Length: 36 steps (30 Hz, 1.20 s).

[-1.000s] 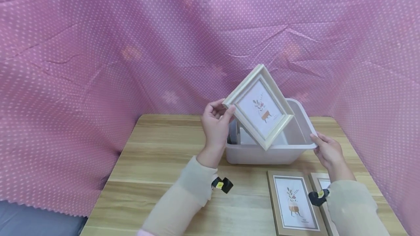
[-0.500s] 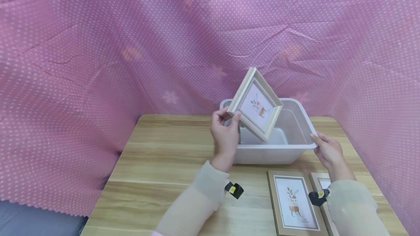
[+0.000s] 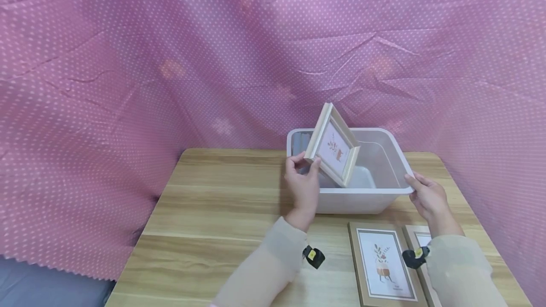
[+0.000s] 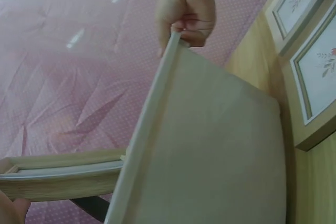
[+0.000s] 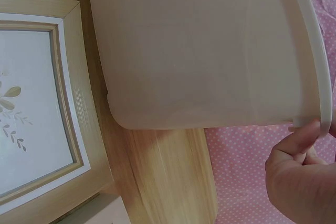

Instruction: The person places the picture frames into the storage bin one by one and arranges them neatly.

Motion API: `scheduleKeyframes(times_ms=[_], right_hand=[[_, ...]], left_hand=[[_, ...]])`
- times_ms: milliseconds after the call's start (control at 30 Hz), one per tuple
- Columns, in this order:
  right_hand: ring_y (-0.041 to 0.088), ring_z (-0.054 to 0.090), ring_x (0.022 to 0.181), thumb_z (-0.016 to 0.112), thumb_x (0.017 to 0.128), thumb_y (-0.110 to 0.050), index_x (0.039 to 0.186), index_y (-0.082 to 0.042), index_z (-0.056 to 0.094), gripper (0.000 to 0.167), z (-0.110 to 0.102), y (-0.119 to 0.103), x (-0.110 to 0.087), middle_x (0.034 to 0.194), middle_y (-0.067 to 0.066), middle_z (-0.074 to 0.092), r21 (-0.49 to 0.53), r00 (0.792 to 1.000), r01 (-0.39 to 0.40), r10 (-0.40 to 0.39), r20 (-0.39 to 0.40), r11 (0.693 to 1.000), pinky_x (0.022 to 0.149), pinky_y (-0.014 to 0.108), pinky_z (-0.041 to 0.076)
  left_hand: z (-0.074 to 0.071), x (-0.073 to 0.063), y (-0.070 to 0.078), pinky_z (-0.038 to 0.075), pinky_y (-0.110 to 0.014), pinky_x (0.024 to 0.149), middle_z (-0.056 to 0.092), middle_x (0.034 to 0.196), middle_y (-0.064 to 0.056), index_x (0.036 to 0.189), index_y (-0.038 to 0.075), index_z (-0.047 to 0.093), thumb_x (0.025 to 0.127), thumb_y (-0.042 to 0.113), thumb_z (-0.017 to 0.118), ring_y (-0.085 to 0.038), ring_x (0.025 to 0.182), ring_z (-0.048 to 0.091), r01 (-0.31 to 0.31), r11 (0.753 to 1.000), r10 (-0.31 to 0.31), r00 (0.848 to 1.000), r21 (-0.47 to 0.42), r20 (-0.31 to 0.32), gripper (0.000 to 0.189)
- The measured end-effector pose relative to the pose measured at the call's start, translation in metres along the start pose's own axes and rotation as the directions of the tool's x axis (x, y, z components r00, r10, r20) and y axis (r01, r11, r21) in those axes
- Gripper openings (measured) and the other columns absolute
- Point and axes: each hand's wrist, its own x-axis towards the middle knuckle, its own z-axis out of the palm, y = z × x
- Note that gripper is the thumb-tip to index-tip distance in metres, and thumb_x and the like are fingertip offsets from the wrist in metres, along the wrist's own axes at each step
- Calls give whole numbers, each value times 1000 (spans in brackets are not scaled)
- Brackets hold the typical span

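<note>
My left hand [image 3: 304, 191] pinches the lower left corner of a cream picture frame [image 3: 334, 148] with a potted-plant print. The frame is tilted, its lower part inside the mouth of a white plastic basin [image 3: 358, 203]. In the left wrist view, the picture frame [image 4: 63, 177] appears edge-on beside the basin wall [image 4: 220, 145], with only a bit of the left hand [image 4: 10, 211] at the corner. My right hand [image 3: 428, 198] grips the basin's right front rim. The right wrist view shows that hand [image 5: 304, 171] with its thumb and fingers on the rim.
A tan picture frame [image 3: 364, 269] lies face up on the wooden table [image 3: 204, 231] in front of the basin. A second frame [image 3: 411, 236] lies beside it, partly under my right forearm. Pink dotted cloth [image 3: 239, 60] hangs behind the table.
My left hand has moved right and down, bringing the cream picture frame lower into the basin and turning it more edge-on. The right hand stays on the rim.
</note>
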Motion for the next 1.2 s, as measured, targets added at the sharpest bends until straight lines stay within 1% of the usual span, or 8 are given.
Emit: scheduleKeyframes(times_ms=[100,233,367,467,667,867,1000,1200], right_hand=[[6,49,89,70,88,-22,140,-10,43,60,-1,0,2,95,-14,58,13,1000,-2,2,-1,1000,64,13,45],[7,49,88,71,86,-21,115,-23,64,30,-1,0,3,94,-14,60,42,1000,7,-7,3,999,63,13,45],[6,50,87,72,86,-20,96,-28,67,14,-2,0,6,93,-14,62,61,1000,17,-18,14,998,62,14,45],[6,51,88,72,86,-21,105,-26,66,20,-2,0,8,94,-14,62,61,1000,18,-19,21,998,63,13,46],[6,51,91,71,87,-23,137,-12,47,57,-1,0,12,96,-14,59,47,1000,8,-10,26,999,65,13,46],[5,53,88,72,86,-21,115,-22,63,31,0,-1,17,92,-14,63,68,999,14,-17,33,998,65,13,47],[5,53,89,72,86,-23,124,-19,58,41,0,-1,20,93,-14,61,54,999,10,-12,31,999,66,13,47],[5,54,88,72,86,-23,109,-24,66,24,1,0,23,92,-13,62,65,999,19,-22,35,998,65,13,47]], left_hand=[[4,-3,-8,56,-34,71,61,93,-10,102,-1,59,76,2,77,-22,83,60,-6,1000,6,1000,-21,-17,32],[6,-8,-18,56,-31,68,60,91,-6,99,2,60,74,1,78,-20,82,59,10,999,-8,999,32,-32,31],[8,-12,-26,56,-28,68,60,89,-2,98,5,61,74,3,79,-18,82,59,4,993,2,999,116,-51,30],[9,-13,-32,56,-29,70,60,89,0,97,6,61,73,4,80,-17,82,60,-13,985,24,998,174,-64,30],[11,-13,-42,56,-25,70,58,91,-2,96,5,60,72,4,80,-19,84,60,-85,971,99,994,223,-52,31],[11,-11,-49,55,-20,67,55,93,-4,96,5,60,73,5,80,-20,85,58,-149,953,159,987,264,-17,31],[11,-10,-54,55,-19,65,54,93,-5,95,4,62,71,2,81,-21,86,57,-184,943,195,981,279,-12,31],[10,-8,-60,55,-18,64,53,94,-7,93,3,61,69,-1,81,-20,84,58,-217,930,232,973,298,-14,32]])
